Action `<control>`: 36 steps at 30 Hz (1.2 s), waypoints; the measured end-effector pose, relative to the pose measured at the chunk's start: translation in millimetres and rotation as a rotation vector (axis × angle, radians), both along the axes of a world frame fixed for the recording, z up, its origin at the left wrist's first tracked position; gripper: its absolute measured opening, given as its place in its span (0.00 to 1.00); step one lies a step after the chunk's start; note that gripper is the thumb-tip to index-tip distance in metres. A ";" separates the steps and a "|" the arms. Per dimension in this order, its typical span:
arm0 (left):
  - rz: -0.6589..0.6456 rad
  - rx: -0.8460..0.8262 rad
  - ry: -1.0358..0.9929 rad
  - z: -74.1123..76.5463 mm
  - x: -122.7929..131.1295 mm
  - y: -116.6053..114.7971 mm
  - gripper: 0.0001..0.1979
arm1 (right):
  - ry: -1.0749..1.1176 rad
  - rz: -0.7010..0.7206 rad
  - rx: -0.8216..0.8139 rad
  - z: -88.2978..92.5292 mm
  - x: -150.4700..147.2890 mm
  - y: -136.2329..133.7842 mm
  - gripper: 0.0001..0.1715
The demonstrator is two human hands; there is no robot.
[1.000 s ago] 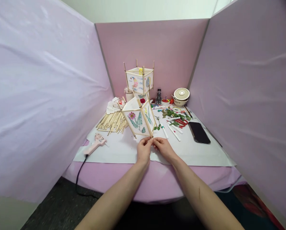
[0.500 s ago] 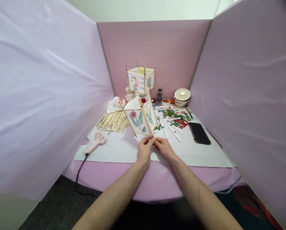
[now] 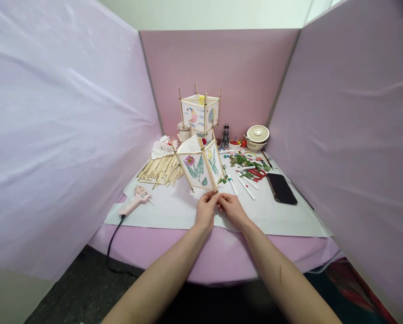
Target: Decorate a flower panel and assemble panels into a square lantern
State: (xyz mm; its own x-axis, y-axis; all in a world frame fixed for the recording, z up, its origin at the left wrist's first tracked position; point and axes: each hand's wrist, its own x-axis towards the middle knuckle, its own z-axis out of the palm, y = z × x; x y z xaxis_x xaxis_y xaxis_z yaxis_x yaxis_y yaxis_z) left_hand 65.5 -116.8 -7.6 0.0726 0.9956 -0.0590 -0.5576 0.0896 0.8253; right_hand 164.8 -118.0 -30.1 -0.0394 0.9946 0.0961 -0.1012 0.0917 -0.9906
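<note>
A paper lantern [image 3: 195, 170] with a thin stick frame, its panels drawn with flowers and leaves, tilts above the front middle of the table. My left hand [image 3: 206, 210] pinches at the foot of its nearest corner stick. Close against it, my right hand [image 3: 233, 209] has its fingers closed at the same corner, the fingertips of both hands nearly meeting. What exactly lies between the fingertips is too small to make out. Behind stands a second lantern [image 3: 194, 114], upright, with coloured drawings on its sides.
A pile of thin sticks [image 3: 160, 171] and a pink glue gun [image 3: 135, 201] with a black cord lie on the left. To the right are several white markers [image 3: 246, 189], red-handled scissors [image 3: 259, 174], green leaves [image 3: 243, 159], a black phone [image 3: 281, 189] and a lidded bowl [image 3: 257, 137].
Both hands keep their hold at the lantern's lower corner. The lantern has shifted very slightly to the right, with a small shift of the whole view.
</note>
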 end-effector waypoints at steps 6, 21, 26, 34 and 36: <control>-0.150 -0.021 -0.042 5.0 -3.9 6.9 0.15 | 0.014 0.012 0.004 3.5 -1.9 -1.8 0.22; 0.074 0.121 0.474 -7.9 -19.1 16.3 0.09 | -0.127 -0.049 0.040 -1.4 -0.4 0.2 0.17; 0.049 0.180 0.669 -3.2 -45.9 13.0 0.09 | -0.245 -0.161 0.098 -2.1 6.6 -4.4 0.23; -0.011 0.210 1.049 5.1 -101.2 12.7 0.10 | -0.244 -0.504 0.198 21.3 55.0 62.3 0.21; -0.004 0.210 1.110 4.8 -109.6 14.7 0.10 | -0.280 -0.450 0.186 34.6 61.7 99.0 0.24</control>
State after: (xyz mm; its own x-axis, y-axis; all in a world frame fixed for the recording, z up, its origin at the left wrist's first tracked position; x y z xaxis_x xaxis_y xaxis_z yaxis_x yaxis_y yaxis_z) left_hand -44.1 -102.1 -2.8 0.0873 0.9933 0.0758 0.4931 -0.1092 0.8631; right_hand 226.5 -18.9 4.5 0.3362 0.8864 0.3182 0.2525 0.2406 -0.9372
